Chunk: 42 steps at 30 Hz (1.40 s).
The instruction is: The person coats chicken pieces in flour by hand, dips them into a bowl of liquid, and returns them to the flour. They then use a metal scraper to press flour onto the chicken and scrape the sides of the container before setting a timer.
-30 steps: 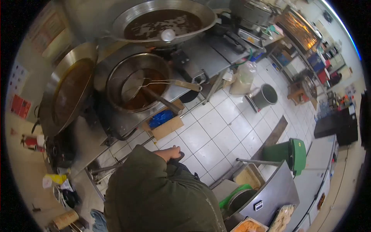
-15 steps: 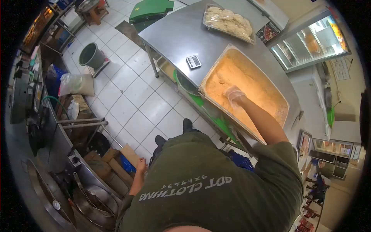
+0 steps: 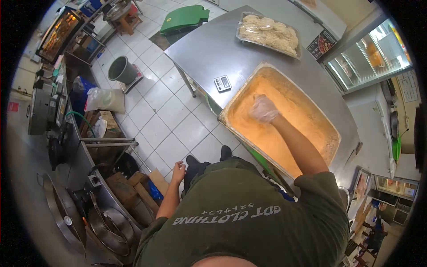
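Observation:
My right hand (image 3: 264, 109), in a clear plastic glove, is low over a large rectangular metal tub (image 3: 331, 153) of loose orange powder (image 3: 298, 104) that looks like seasoned flour. Its fingers are curled down at the powder's surface, near the tub's far left part; what they hold, if anything, is hidden. My bare left hand (image 3: 179, 171) hangs beside my left leg above the floor, fingers loosely bent and apart, holding nothing. Left of the tub, a small digital timer or scale (image 3: 222, 83) lies on the steel table (image 3: 200, 53).
A plastic-covered tray (image 3: 269, 35) of pale, crumbly pieces sits at the table's far end. Beyond stands a green lidded bin (image 3: 184, 18). On the tiled floor is a grey bucket (image 3: 122, 70). To my left runs a steel counter with metal pans (image 3: 109, 229) and cardboard boxes (image 3: 122, 189) below.
My right hand has risen from the powder and curled more, shifting slightly toward the tub's left side. My left hand has moved forward a little. The whole view has shifted.

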Each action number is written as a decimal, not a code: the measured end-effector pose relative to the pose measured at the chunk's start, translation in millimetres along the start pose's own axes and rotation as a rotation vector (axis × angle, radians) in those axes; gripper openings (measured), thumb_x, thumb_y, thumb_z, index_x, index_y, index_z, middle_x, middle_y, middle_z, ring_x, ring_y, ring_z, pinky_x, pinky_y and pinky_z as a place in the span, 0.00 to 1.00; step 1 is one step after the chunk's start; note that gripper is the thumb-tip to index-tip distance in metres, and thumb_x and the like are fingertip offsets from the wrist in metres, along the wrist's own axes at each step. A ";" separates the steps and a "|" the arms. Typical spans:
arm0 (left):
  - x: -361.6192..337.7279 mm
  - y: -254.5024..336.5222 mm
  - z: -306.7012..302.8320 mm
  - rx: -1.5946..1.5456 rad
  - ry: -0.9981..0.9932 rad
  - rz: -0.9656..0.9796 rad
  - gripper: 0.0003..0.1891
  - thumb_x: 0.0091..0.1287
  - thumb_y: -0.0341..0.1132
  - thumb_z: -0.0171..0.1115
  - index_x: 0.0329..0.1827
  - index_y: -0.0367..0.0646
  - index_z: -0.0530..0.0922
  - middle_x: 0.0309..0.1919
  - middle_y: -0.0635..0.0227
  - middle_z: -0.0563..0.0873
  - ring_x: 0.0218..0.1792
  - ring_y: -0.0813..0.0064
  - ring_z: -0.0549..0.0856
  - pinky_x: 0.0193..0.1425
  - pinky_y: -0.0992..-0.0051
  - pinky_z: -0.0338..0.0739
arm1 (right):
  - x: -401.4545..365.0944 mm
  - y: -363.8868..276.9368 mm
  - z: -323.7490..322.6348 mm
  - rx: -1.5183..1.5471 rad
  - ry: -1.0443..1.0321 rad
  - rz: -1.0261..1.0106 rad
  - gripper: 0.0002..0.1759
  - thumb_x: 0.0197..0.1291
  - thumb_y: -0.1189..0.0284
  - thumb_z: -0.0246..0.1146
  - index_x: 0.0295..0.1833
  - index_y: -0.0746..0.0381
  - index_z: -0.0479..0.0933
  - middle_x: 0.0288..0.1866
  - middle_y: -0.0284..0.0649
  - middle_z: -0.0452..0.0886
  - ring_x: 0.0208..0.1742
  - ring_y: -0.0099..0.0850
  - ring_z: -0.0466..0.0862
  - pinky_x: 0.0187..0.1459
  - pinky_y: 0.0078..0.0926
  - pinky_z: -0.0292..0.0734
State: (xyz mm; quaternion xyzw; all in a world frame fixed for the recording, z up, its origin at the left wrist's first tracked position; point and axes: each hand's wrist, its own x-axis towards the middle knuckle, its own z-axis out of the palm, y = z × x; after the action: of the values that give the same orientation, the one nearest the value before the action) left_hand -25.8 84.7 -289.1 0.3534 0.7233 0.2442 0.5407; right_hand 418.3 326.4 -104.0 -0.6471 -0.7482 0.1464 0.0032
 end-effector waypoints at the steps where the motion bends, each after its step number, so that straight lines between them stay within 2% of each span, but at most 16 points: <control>1: 2.0 -13.1 1.4 0.020 -0.018 -0.007 0.22 0.63 0.36 0.55 0.57 0.35 0.67 0.39 0.56 0.79 0.29 0.74 0.79 0.31 0.75 0.75 | 8.1 6.4 12.5 -0.068 0.014 -0.103 0.20 0.53 0.65 0.54 0.45 0.70 0.71 0.36 0.56 0.78 0.41 0.47 0.79 0.44 0.39 0.73; 4: -0.1 -45.8 3.9 0.189 -0.056 -0.078 0.22 0.62 0.37 0.54 0.57 0.34 0.66 0.40 0.54 0.80 0.31 0.71 0.80 0.33 0.72 0.75 | 21.3 12.9 23.6 -0.052 0.024 -0.221 0.13 0.50 0.69 0.57 0.38 0.67 0.72 0.25 0.54 0.76 0.35 0.43 0.79 0.35 0.38 0.72; 6: -7.9 -60.8 -0.3 0.175 -0.062 -0.072 0.22 0.63 0.37 0.54 0.57 0.35 0.66 0.40 0.54 0.80 0.32 0.71 0.79 0.34 0.72 0.76 | 22.6 8.3 8.4 0.250 -0.016 -0.069 0.10 0.50 0.69 0.56 0.32 0.67 0.73 0.24 0.52 0.76 0.32 0.43 0.79 0.33 0.37 0.72; 8: -4.1 -84.9 -3.8 0.095 -0.057 -0.185 0.22 0.63 0.37 0.54 0.57 0.36 0.65 0.40 0.54 0.79 0.33 0.72 0.79 0.34 0.72 0.76 | 28.1 16.5 17.1 0.281 0.063 -0.110 0.11 0.53 0.68 0.57 0.31 0.67 0.73 0.23 0.51 0.76 0.29 0.44 0.78 0.32 0.38 0.72; 11: -28.1 -39.2 -3.4 0.090 -0.020 -0.265 0.21 0.64 0.38 0.54 0.57 0.38 0.64 0.39 0.56 0.79 0.32 0.73 0.79 0.32 0.73 0.76 | 64.2 65.6 55.0 0.059 0.154 -0.285 0.15 0.57 0.63 0.57 0.34 0.67 0.72 0.24 0.50 0.77 0.27 0.45 0.78 0.32 0.39 0.72; 13: -46.8 -3.3 -1.9 0.113 0.004 -0.283 0.21 0.65 0.37 0.53 0.58 0.39 0.64 0.39 0.58 0.78 0.31 0.74 0.78 0.31 0.73 0.75 | 65.9 68.2 53.6 -0.036 0.084 -0.305 0.20 0.58 0.59 0.57 0.39 0.68 0.71 0.30 0.52 0.77 0.32 0.45 0.78 0.35 0.38 0.73; 15: -33.3 -36.9 -2.6 0.078 -0.010 -0.231 0.21 0.65 0.37 0.53 0.58 0.39 0.63 0.39 0.58 0.78 0.30 0.74 0.77 0.31 0.73 0.74 | 40.9 38.7 -12.0 -0.006 -0.098 -0.177 0.26 0.59 0.54 0.56 0.46 0.70 0.70 0.40 0.56 0.78 0.41 0.45 0.79 0.41 0.37 0.74; 18: -28.0 -39.5 -1.4 0.073 -0.003 -0.208 0.21 0.65 0.37 0.53 0.59 0.40 0.63 0.40 0.57 0.78 0.31 0.74 0.77 0.32 0.73 0.74 | -15.5 -2.1 -49.1 0.017 0.001 -0.127 0.30 0.55 0.57 0.55 0.57 0.69 0.67 0.61 0.64 0.65 0.56 0.53 0.73 0.52 0.43 0.72; 24: -28.1 -39.5 1.8 0.033 0.041 -0.161 0.21 0.65 0.38 0.54 0.58 0.39 0.65 0.40 0.57 0.79 0.35 0.72 0.78 0.37 0.73 0.74 | -39.5 -33.2 -14.8 -0.469 -0.315 -0.031 0.41 0.58 0.53 0.54 0.70 0.67 0.53 0.70 0.65 0.47 0.64 0.59 0.62 0.53 0.52 0.69; 27: -16.1 -61.6 2.6 0.062 0.009 -0.147 0.20 0.65 0.38 0.55 0.57 0.39 0.65 0.40 0.57 0.79 0.35 0.72 0.78 0.37 0.74 0.75 | -24.8 -34.0 8.8 -0.351 -0.050 0.068 0.36 0.56 0.57 0.55 0.67 0.65 0.59 0.66 0.62 0.59 0.61 0.52 0.68 0.53 0.45 0.71; 30: -14.4 -51.3 -0.3 0.136 -0.020 -0.173 0.21 0.65 0.39 0.55 0.58 0.40 0.65 0.42 0.56 0.79 0.34 0.71 0.79 0.36 0.73 0.75 | 3.4 -8.4 7.1 0.261 0.139 0.282 0.26 0.58 0.57 0.53 0.58 0.61 0.68 0.52 0.58 0.75 0.46 0.46 0.79 0.50 0.37 0.73; 33: -17.3 -24.3 1.6 0.128 -0.031 -0.218 0.22 0.64 0.40 0.55 0.59 0.41 0.65 0.44 0.56 0.78 0.34 0.70 0.80 0.33 0.72 0.75 | 27.6 39.0 14.1 0.279 0.221 0.016 0.19 0.56 0.61 0.56 0.46 0.64 0.71 0.38 0.54 0.80 0.39 0.45 0.81 0.45 0.36 0.75; 36: -12.7 -18.9 -2.2 0.056 -0.019 -0.259 0.23 0.64 0.41 0.55 0.60 0.42 0.65 0.44 0.56 0.78 0.34 0.70 0.80 0.31 0.73 0.75 | 25.9 61.0 -7.3 0.306 -0.138 -0.070 0.15 0.59 0.63 0.57 0.46 0.62 0.71 0.37 0.46 0.79 0.36 0.42 0.79 0.42 0.33 0.76; 39: -7.2 -14.7 -1.0 0.046 -0.029 -0.247 0.23 0.64 0.41 0.54 0.60 0.42 0.64 0.45 0.56 0.78 0.34 0.70 0.80 0.30 0.73 0.74 | 31.7 76.2 3.8 0.050 -0.108 -0.095 0.20 0.56 0.61 0.61 0.49 0.62 0.70 0.35 0.44 0.78 0.37 0.40 0.78 0.44 0.31 0.76; 41: -6.3 -12.4 -1.2 0.055 -0.023 -0.245 0.23 0.64 0.41 0.54 0.60 0.42 0.64 0.46 0.55 0.78 0.34 0.69 0.81 0.30 0.73 0.74 | 22.4 67.6 6.4 0.628 -0.092 -0.005 0.22 0.49 0.65 0.62 0.48 0.65 0.71 0.39 0.49 0.78 0.41 0.43 0.79 0.46 0.34 0.75; 42: -7.4 -11.2 -1.4 0.056 -0.032 -0.241 0.23 0.64 0.41 0.54 0.60 0.42 0.63 0.46 0.54 0.78 0.34 0.69 0.81 0.30 0.72 0.74 | 12.9 49.0 -1.3 0.656 -0.049 -0.107 0.23 0.47 0.65 0.62 0.49 0.66 0.71 0.40 0.50 0.78 0.42 0.44 0.79 0.47 0.34 0.75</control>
State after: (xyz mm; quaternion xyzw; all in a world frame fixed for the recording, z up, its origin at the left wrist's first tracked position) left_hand -28.7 71.9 -292.4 0.2828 0.7585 0.1513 0.5673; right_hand 463.8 345.0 -116.1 -0.5675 -0.6940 0.3947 0.2011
